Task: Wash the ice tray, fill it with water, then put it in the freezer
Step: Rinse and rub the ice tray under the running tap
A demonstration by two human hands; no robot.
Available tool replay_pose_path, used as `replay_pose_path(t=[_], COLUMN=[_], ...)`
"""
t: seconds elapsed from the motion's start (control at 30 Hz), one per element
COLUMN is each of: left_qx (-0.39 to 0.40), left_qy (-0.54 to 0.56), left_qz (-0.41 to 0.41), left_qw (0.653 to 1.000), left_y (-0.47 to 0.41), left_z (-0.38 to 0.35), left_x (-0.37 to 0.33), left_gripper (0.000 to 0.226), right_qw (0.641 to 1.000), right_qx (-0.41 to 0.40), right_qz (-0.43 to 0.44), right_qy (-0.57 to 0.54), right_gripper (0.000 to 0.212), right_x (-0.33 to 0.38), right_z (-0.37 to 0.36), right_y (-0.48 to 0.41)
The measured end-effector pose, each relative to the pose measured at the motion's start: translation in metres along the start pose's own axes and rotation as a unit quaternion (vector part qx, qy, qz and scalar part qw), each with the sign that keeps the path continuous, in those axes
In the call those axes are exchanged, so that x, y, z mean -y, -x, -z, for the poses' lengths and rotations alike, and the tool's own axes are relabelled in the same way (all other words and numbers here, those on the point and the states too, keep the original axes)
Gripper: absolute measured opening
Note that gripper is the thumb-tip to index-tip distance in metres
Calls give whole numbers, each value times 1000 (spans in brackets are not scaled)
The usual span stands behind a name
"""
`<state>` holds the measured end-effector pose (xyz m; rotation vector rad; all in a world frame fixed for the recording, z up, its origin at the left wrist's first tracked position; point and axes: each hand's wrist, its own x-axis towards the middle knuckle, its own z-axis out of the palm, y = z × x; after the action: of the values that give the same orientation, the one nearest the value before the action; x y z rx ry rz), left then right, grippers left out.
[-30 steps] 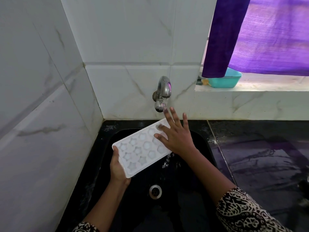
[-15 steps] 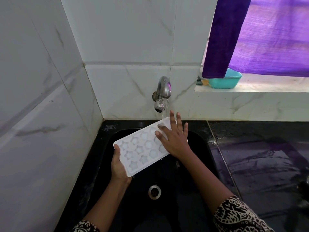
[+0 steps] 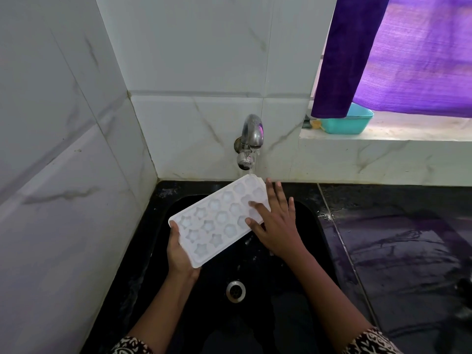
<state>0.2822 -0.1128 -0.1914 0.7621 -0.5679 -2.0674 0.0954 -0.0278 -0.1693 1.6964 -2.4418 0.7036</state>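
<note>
1. Over the black sink, the white ice tray sits on a diagonal, its near end at about 7 o'clock and its far end at 1 o'clock, just under the tap. The far corner is close to the back wall tiles, barely any gap there. On the left there's some dark basin showing between the tray and the side wall, and lots of open basin below the tray, down around the drain.
2. Left hand has the near end: its grip is wrapped on the tray's short edge, thumb up on the rim, fingers underneath and hidden.
3. Right hand lies flat on the far right part of the tray, fingers spread wide and resting on the cavities, not pinching anything.
4. The tray is cavity side up, three rows of moulds, some star shaped and some roundish. It looks wet and pale, and a thin stream of water drops from the tap onto its far corner.
5. At 3 o'clock there's a dark tabletop, shiny and wet. Up at 2 o'clock a marble window ledge carries a teal tub, with a purple curtain hanging over it.
</note>
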Motion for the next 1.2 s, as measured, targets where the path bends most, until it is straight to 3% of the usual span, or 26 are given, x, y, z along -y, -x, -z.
replay_pose_path(t=[0.3,0.5,0.63,0.73,0.87,1.0,1.1,1.2], left_qx=[26,11,16,19,26,25,19,-9], left_qy=[3,0,-7,-2,-15,-7,-15,-14], left_qz=[-12,-19,-11,-13,-8,-20,-16,-14], left_qw=[1000,1000,1000,1000,1000,999,1000,1000], left_y=[-1,1,4,2,1,1,0,1], left_z=[-11,-5,-8,-6,-5,-10,-6,0], left_x=[-3,1,5,0,-3,-1,3,8], left_gripper=[66,65,70,66,66,65,68,67], right_qw=[999,990,972,988,996,989,996,990], right_qx=[11,96,141,118,14,-61,-51,61], right_qz=[4,-66,-117,-69,25,31,-6,-101], right_qy=[49,-78,-146,-76,85,130,76,-74], right_gripper=[70,55,61,63,61,52,59,54], right_x=[14,25,36,27,1,7,20,29], right_z=[-3,6,-1,-6,-9,-16,-18,-7], right_y=[-19,-21,-22,-20,-20,-17,-10,-17])
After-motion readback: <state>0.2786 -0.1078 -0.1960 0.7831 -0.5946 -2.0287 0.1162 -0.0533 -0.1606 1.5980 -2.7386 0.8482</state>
